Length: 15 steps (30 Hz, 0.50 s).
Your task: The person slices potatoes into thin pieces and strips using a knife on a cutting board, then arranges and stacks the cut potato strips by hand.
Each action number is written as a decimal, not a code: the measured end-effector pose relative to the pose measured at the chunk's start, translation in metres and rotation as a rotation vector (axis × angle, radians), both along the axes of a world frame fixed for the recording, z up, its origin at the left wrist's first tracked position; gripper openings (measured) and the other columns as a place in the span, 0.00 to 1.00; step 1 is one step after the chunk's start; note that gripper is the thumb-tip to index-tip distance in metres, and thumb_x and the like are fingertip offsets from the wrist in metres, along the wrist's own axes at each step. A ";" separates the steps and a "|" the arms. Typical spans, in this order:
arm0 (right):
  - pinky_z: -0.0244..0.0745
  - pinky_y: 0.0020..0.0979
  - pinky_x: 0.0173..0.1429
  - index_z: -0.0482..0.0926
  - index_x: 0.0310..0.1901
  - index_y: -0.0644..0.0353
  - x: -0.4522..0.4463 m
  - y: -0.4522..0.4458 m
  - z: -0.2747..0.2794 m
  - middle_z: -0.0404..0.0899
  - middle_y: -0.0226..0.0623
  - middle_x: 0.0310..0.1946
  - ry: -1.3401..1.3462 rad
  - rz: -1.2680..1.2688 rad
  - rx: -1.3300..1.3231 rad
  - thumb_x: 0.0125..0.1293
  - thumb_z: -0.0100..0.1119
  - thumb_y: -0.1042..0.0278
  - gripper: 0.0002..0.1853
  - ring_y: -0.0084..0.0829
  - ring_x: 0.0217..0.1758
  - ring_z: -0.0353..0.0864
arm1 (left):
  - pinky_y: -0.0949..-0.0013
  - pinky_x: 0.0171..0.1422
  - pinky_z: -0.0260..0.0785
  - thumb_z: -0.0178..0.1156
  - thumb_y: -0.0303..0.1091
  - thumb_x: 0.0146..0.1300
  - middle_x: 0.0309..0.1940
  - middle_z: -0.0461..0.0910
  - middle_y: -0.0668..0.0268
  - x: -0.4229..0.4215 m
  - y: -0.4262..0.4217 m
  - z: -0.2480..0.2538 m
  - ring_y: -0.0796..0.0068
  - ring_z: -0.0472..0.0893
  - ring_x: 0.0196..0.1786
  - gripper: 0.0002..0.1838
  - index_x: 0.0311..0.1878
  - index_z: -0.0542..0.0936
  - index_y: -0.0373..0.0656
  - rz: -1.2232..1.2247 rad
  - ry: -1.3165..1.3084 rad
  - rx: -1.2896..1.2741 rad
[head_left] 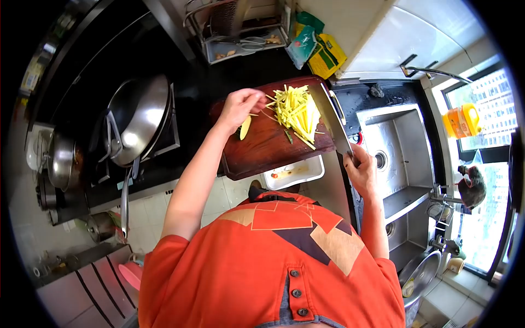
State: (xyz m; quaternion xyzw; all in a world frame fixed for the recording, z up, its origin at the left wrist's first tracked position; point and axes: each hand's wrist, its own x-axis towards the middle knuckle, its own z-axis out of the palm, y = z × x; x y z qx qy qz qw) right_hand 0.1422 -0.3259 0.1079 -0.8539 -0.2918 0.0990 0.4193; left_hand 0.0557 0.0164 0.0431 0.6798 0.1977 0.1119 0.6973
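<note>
A dark red-brown cutting board point(257, 150) lies on the black counter in front of me. On its right half is a heap of pale yellow-green vegetable strips point(298, 112). My left hand point(240, 109) is over the board's left part, fingers curled together beside a few stray strips. Whatever they pinch is too small to make out. Just below that hand lies a yellow vegetable slice point(245, 128) with a dark green edge. At the board's right edge, my right hand point(362, 169) grips a knife point(340, 128), its wide blade pointing away from me alongside the heap.
A steel wok point(143, 117) sits on the stove at left, its handle jutting out. The double sink point(404, 191) is to the right. Below the board's near edge is a white tray point(295, 174). Food packets point(325, 57) and a rack point(246, 49) stand behind.
</note>
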 end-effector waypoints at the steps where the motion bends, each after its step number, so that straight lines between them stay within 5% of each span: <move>1: 0.56 0.27 0.25 0.80 0.43 0.65 -0.001 0.003 0.004 0.62 0.29 0.15 -0.002 0.014 -0.003 0.60 0.57 0.72 0.11 0.17 0.19 0.57 | 0.71 0.55 0.74 0.54 0.32 0.70 0.45 0.81 0.60 0.001 0.001 0.005 0.73 0.81 0.47 0.15 0.55 0.76 0.36 -0.029 -0.058 -0.038; 3: 0.75 0.34 0.39 0.80 0.48 0.62 -0.004 0.006 0.009 0.82 0.48 0.30 0.016 0.037 -0.135 0.59 0.57 0.72 0.15 0.39 0.31 0.84 | 0.70 0.61 0.70 0.56 0.31 0.68 0.53 0.78 0.56 -0.002 0.018 -0.002 0.70 0.78 0.55 0.21 0.62 0.70 0.36 -0.008 -0.142 0.100; 5: 0.74 0.33 0.37 0.80 0.48 0.62 -0.011 0.008 0.005 0.82 0.48 0.29 0.072 0.049 -0.119 0.59 0.57 0.72 0.15 0.37 0.29 0.83 | 0.64 0.68 0.64 0.69 0.37 0.55 0.59 0.73 0.50 -0.027 0.029 0.021 0.62 0.72 0.63 0.37 0.67 0.66 0.39 0.024 0.076 0.338; 8: 0.70 0.34 0.31 0.80 0.47 0.64 -0.018 0.012 -0.011 0.79 0.48 0.23 0.192 0.088 -0.127 0.59 0.57 0.72 0.14 0.34 0.23 0.78 | 0.64 0.69 0.62 0.75 0.45 0.44 0.62 0.69 0.48 -0.067 0.037 -0.002 0.56 0.69 0.66 0.46 0.67 0.67 0.41 -0.159 0.283 0.650; 15: 0.66 0.44 0.30 0.72 0.28 0.70 -0.040 0.060 -0.039 0.72 0.58 0.20 0.256 0.275 -0.133 0.60 0.56 0.70 0.11 0.58 0.27 0.74 | 0.63 0.63 0.67 0.73 0.37 0.43 0.55 0.75 0.55 -0.097 -0.011 -0.002 0.56 0.76 0.57 0.38 0.60 0.71 0.44 -0.049 0.138 0.765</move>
